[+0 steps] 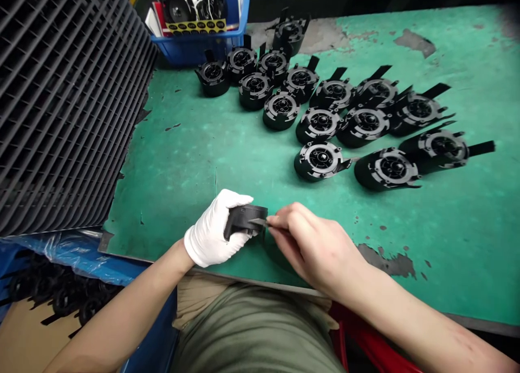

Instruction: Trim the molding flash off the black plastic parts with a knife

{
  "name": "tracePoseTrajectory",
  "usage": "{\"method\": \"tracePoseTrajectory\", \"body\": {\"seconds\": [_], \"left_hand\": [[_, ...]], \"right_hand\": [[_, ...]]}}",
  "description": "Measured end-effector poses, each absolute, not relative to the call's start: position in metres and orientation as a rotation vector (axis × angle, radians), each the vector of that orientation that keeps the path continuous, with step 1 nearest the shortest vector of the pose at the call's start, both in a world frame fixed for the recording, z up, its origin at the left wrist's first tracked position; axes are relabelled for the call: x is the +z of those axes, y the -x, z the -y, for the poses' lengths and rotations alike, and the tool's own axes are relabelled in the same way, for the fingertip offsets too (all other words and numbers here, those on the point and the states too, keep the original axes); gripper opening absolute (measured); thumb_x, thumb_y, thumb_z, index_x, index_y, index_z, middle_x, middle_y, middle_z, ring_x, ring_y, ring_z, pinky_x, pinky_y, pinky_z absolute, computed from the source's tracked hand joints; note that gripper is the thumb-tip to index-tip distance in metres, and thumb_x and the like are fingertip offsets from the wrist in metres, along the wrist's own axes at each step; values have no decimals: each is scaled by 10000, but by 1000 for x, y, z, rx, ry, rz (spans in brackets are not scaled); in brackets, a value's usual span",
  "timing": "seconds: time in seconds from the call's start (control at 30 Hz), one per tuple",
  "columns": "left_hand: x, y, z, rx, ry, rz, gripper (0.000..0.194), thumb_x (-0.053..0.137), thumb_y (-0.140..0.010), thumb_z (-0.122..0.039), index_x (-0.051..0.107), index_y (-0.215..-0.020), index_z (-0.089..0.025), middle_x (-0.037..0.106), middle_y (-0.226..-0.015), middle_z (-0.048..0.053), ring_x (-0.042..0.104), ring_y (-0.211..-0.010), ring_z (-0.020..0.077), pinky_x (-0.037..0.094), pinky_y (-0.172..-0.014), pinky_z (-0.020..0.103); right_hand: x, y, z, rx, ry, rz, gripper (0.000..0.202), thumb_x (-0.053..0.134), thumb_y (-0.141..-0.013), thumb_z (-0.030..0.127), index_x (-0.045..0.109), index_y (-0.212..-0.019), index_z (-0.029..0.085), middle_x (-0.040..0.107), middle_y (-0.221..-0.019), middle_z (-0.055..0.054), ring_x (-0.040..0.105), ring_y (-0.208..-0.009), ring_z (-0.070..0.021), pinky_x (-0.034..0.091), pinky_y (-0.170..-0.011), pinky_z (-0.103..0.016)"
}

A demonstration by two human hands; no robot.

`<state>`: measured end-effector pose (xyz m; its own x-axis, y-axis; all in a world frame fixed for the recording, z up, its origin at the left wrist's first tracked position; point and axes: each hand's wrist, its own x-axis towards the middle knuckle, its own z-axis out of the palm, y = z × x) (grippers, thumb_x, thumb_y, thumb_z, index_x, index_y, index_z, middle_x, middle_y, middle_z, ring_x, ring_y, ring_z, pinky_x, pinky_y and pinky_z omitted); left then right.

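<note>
My left hand (pixel 217 232), in a white glove, is closed around a round black plastic housing (pixel 247 215) held on its side just above the near edge of the green table. Against the housing's right side lies the pointed tip of a thin grey blade (pixel 258 221), pinched between the thumb and fingers of my bare right hand (pixel 317 243). Its other end is hidden in those fingers. Farther off on the table stand several similar black housings (pixel 320 159), most with their ringed open side up and some with strips sticking out.
Black slatted crates (pixel 69 102) are stacked at the left. A blue bin (pixel 203 45) holding black parts and papers sits at the back. Below left, more black parts (pixel 60 294) lie in a plastic-lined blue container. The green tabletop (pixel 195 145) has worn patches.
</note>
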<state>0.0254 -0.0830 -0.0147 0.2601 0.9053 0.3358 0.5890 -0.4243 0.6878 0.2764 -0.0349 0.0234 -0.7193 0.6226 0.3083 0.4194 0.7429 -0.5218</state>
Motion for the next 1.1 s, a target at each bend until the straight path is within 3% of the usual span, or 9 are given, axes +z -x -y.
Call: {"method": "tracePoseTrajectory", "body": {"seconds": [0.37, 0.73, 1.1], "left_hand": [[-18, -25, 84, 991, -2084, -1375, 661, 697, -862, -202, 439, -1470, -210, 597, -1248, 110, 684, -1119, 273, 610, -973, 447], [-17, -25, 83, 986, -2089, -1378, 635, 692, -883, -218, 437, -1465, -207, 595, -1251, 119, 690, -1115, 270, 624, -962, 445], [-15, -25, 82, 987, -2126, -1359, 608, 654, -894, -223, 434, -1461, -209, 604, -1250, 119, 690, -1119, 273, 620, -964, 453]], "right_hand": [[25, -266, 19, 440, 899, 2551, 162, 466, -1125, 249, 582, -1027, 193, 697, -978, -47, 662, -748, -127, 396, -555, -250], [25, -266, 18, 451, 884, 2543, 157, 487, -1123, 275, 590, -1032, 199, 680, -956, -43, 608, -708, -120, 317, -539, -274], [31, -268, 22, 269, 859, 2677, 107, 507, -1051, 127, 559, -1012, 212, 668, -962, -23, 512, -677, -138, 283, -551, -319]]}}
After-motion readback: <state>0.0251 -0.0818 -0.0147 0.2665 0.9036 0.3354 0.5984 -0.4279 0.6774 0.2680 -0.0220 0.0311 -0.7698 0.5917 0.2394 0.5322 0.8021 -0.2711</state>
